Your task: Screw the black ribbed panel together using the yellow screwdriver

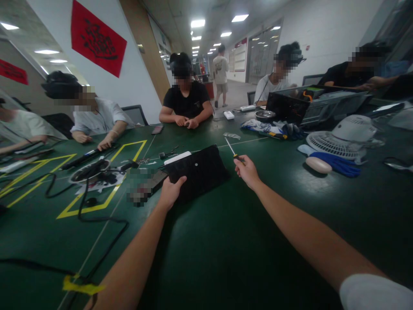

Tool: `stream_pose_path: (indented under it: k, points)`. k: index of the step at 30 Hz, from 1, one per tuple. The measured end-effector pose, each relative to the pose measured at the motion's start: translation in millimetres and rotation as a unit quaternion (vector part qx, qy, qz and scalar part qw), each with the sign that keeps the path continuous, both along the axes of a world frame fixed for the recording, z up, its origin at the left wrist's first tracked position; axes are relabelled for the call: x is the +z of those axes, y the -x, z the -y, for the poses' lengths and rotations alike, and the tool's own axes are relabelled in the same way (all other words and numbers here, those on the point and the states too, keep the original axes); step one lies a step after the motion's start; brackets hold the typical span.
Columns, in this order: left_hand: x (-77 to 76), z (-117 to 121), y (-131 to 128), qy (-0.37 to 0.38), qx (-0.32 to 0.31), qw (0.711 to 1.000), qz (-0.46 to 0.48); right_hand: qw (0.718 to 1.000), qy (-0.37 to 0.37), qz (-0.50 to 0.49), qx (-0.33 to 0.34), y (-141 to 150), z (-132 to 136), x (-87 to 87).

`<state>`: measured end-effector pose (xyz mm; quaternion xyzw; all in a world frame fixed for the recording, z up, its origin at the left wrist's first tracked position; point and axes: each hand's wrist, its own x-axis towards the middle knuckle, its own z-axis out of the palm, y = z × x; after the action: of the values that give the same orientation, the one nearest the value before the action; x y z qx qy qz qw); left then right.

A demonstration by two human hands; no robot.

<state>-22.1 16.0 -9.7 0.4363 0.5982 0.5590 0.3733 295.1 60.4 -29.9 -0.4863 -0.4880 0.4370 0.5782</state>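
Note:
My left hand (171, 192) is closed on the near left edge of a flat black pouch (203, 170), its thumb lying on top. The pouch is tilted up off the green table and has a small round snap on its face. A white edge (177, 158) shows along its upper left side; what it belongs to is hidden. In my right hand (248, 171) is a screwdriver (230, 147), gripped by its yellow and dark handle. Its metal shaft points up and away, apart from the pouch. Just beyond its tip lies a small clear packet (232, 136).
Cables and dark parts (97, 172) lie left, near yellow tape (106, 204). A fan (342, 135), blue glove (342, 165), pale oval object (318, 165) and open metal case (335, 105) are right. Several people sit around the green table (226, 249); one person (185, 94) sits opposite.

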Motion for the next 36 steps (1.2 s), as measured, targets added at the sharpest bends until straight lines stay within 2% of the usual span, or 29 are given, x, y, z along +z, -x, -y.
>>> stream_pose_path:
  k: [10, 16, 20, 24, 36]
  points:
    - [-4.9, -3.0, 3.1, -0.014, -0.004, 1.000, -0.020, 1.000, -0.005, 0.007, -0.013, 0.9, -5.5, -2.7]
    - [-11.2, -5.6, 2.7, -0.036, -0.026, 0.999, -0.001, 1.000, -0.008, 0.012, -0.022, -0.1, -4.1, -1.7]
    - [-14.6, -6.0, 1.1, -0.059, -0.011, 0.998, -0.015, 0.999, -0.005, 0.011, -0.041, -0.5, -5.4, -3.4]
    - [-18.9, -8.2, -0.4, -0.086, -0.032, 0.996, -0.017, 0.998, -0.002, 0.014, -0.061, -1.7, -7.1, -4.4]
    - [-21.3, -9.0, -1.8, -0.070, -0.061, 0.996, -0.001, 0.997, -0.007, 0.039, -0.062, -4.7, 0.0, -6.0]
